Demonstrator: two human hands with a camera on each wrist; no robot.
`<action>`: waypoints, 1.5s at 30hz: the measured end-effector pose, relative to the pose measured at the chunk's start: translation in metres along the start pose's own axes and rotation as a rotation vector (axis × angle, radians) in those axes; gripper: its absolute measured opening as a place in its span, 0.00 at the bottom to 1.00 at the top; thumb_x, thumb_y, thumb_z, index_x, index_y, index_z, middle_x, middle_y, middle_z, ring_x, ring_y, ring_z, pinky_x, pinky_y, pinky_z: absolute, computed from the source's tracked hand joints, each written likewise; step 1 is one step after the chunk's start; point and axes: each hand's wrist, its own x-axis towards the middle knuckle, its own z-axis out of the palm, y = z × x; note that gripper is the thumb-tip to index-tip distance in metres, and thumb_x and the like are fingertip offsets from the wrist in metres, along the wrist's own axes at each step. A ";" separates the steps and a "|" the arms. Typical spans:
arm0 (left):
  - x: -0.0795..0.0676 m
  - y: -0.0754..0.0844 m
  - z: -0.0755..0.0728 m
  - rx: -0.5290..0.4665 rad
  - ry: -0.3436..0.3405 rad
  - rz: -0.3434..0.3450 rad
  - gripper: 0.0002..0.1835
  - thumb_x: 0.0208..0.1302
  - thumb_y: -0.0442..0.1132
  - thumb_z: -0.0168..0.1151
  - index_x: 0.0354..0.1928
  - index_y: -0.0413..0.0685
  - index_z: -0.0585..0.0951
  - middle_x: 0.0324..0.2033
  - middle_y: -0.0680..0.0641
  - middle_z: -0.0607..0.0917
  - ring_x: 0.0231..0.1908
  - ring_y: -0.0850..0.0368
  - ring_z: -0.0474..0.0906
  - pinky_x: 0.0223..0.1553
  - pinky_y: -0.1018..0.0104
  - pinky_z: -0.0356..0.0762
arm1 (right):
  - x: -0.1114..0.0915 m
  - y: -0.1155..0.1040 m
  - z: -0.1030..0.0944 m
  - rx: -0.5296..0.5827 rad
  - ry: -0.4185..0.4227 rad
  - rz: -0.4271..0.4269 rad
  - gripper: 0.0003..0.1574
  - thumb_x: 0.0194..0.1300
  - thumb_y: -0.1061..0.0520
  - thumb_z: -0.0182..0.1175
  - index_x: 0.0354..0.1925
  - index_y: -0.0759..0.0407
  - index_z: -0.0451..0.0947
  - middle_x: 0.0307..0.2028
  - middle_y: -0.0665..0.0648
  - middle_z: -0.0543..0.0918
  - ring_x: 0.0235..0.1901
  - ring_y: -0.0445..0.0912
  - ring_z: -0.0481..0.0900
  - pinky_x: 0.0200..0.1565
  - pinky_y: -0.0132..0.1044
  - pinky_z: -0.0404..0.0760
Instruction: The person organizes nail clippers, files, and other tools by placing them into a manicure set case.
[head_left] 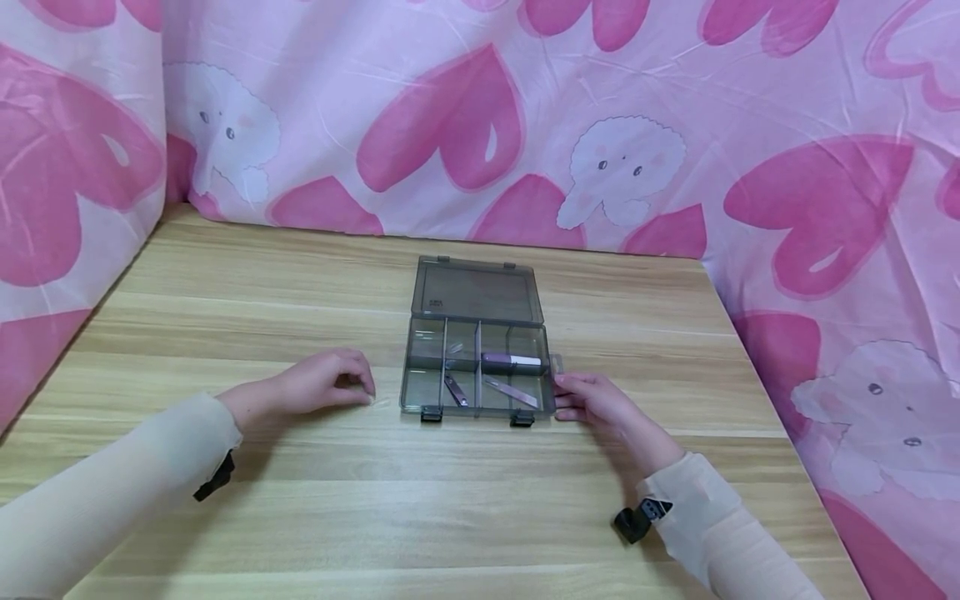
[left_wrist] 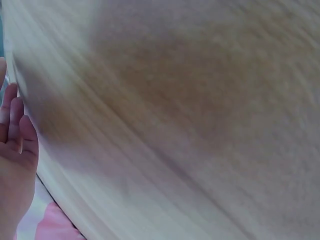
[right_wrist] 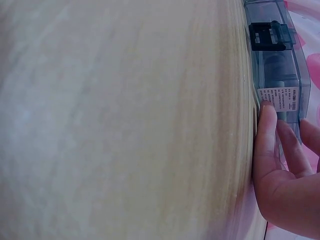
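An open smoky plastic box [head_left: 461, 400] lies on the table, its lid [head_left: 480, 292] folded back. A purple-and-white tube [head_left: 512, 360], a nail clipper [head_left: 456, 390] and a slim pinkish tool [head_left: 512, 392] lie in its compartments. My right hand [head_left: 596, 402] is at the box's right side, holding a small clear plastic piece [head_left: 557, 365]. In the right wrist view, one fingertip touches the label [right_wrist: 280, 99] on the wall. Left of the box, my left hand [head_left: 326, 383] brings thumb and forefinger together at a faint clear strip [head_left: 383, 403], close over the table.
The wood-grain table [head_left: 420, 517] extends around the box. Two black latches [head_left: 431, 413] jut from its front edge. Pink heart-patterned cloth [head_left: 315, 100] walls in the back and both sides. A black wrist mount [head_left: 633, 523] hangs under the right sleeve.
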 end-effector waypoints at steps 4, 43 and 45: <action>0.000 0.002 -0.004 -0.047 0.029 -0.039 0.03 0.58 0.39 0.64 0.34 0.51 0.82 0.32 0.58 0.83 0.35 0.67 0.76 0.40 0.70 0.77 | 0.000 0.000 0.000 -0.006 0.004 0.003 0.10 0.70 0.58 0.49 0.42 0.60 0.77 0.30 0.50 0.81 0.31 0.38 0.81 0.36 0.30 0.83; 0.054 0.036 -0.029 -0.028 0.275 0.009 0.04 0.54 0.35 0.68 0.32 0.46 0.85 0.30 0.52 0.86 0.29 0.64 0.75 0.34 0.70 0.74 | 0.000 0.000 0.001 0.009 0.006 0.002 0.09 0.69 0.58 0.51 0.36 0.54 0.78 0.31 0.49 0.81 0.32 0.39 0.81 0.37 0.32 0.83; 0.059 0.038 -0.028 -0.035 0.265 0.014 0.04 0.54 0.35 0.68 0.33 0.46 0.85 0.30 0.51 0.86 0.29 0.63 0.74 0.34 0.70 0.74 | 0.001 0.001 0.001 0.011 -0.001 -0.003 0.09 0.70 0.58 0.50 0.37 0.54 0.77 0.31 0.49 0.81 0.32 0.39 0.81 0.37 0.32 0.83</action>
